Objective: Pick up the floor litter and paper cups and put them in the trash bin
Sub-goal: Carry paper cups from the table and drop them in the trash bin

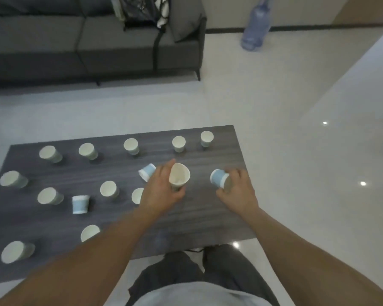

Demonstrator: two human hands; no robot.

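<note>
Several white-and-blue paper cups stand or lie on a dark wood-grain table. My left hand is shut on an upright paper cup near the table's right half. My right hand grips a tipped blue paper cup by the right edge. Another cup lies on its side just left of my left hand. One more toppled cup lies at the middle left. No trash bin is in view.
A grey sofa with a dark bag stands beyond the table. A large blue water bottle stands on the pale tiled floor at the back right. My legs are against the table's near edge.
</note>
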